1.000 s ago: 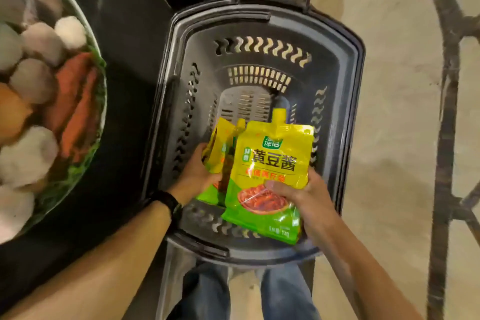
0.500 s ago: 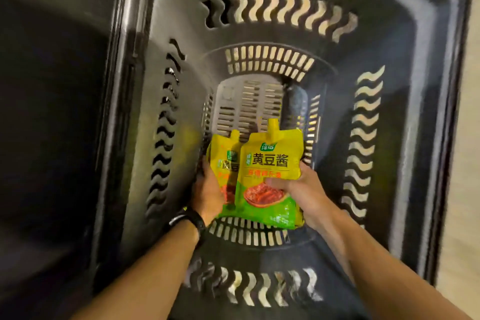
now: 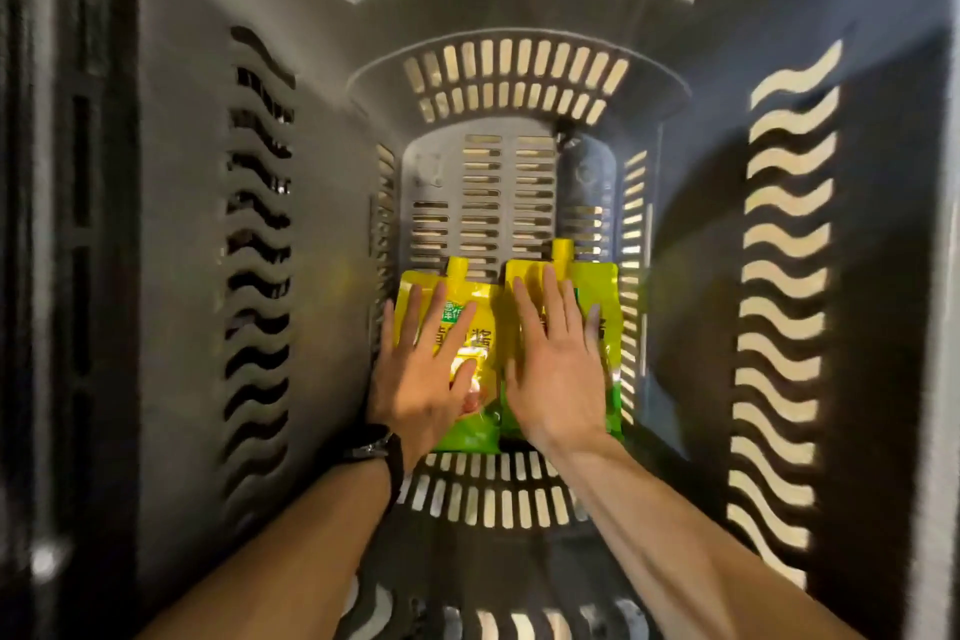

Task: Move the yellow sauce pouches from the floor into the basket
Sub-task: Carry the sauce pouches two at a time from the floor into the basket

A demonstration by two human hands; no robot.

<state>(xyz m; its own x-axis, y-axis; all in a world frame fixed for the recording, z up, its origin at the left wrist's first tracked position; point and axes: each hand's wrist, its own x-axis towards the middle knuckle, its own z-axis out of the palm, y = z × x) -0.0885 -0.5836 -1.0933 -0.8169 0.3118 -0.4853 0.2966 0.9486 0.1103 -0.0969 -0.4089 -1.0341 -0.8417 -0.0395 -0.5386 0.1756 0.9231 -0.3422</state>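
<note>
Both hands flat on two pouches at the basket bottom.

Looking straight down into a deep dark grey plastic basket, with wavy slots in the side walls and straight slots in the base. Two yellow-and-green spouted sauce pouches lie face up, side by side on the slotted base, spouts pointing away from the person. The left hand rests on the left pouch with fingers straight and spread. The right hand lies the same way on the right pouch. Black wristwatch on the left wrist. Both forearms bare.
</note>
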